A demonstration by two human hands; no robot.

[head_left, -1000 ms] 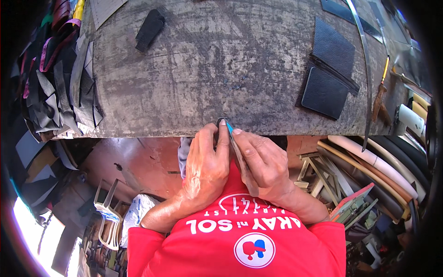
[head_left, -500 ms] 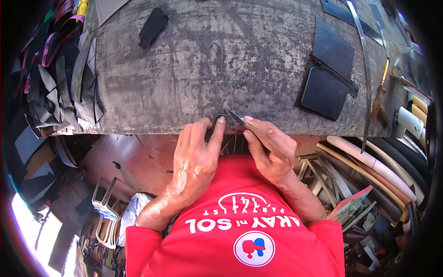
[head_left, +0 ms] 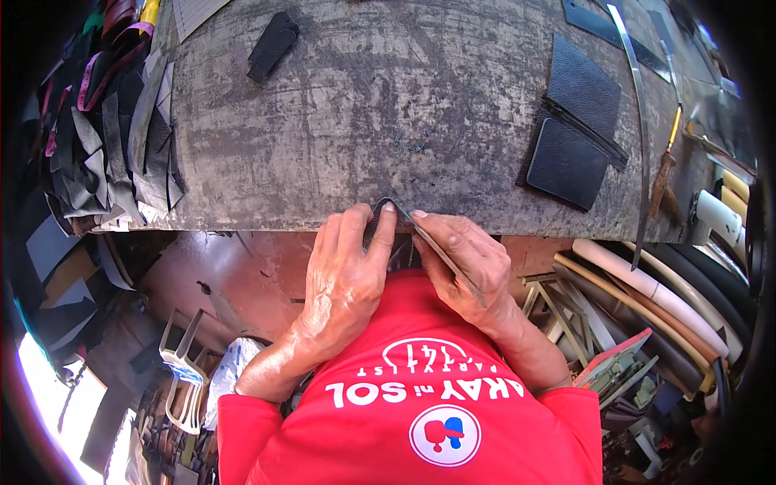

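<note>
At the near edge of the worktable [head_left: 339,145], my left hand [head_left: 343,263] presses a small black leather piece [head_left: 373,225] with a rounded end. The index fingertip lies on it, and the fingers hide most of it. My right hand [head_left: 477,267] grips a thin, flat knife [head_left: 449,260] between thumb and fingers. The blade slants up to the left, its tip close beside the leather's rounded end and the left index fingertip. Whether the blade touches the leather I cannot tell.
Black leather strips [head_left: 117,153] pile up at the left. A small black piece [head_left: 273,47] lies at the back, larger black leather panels [head_left: 570,162] at the right. Beyond them are a metal ruler [head_left: 634,89] and a yellow-handled tool [head_left: 673,129]. Material rolls [head_left: 647,283] lean below right.
My right hand has shifted slightly left and the knife has turned steeper, more of it showing across the hand. My left hand has barely moved.
</note>
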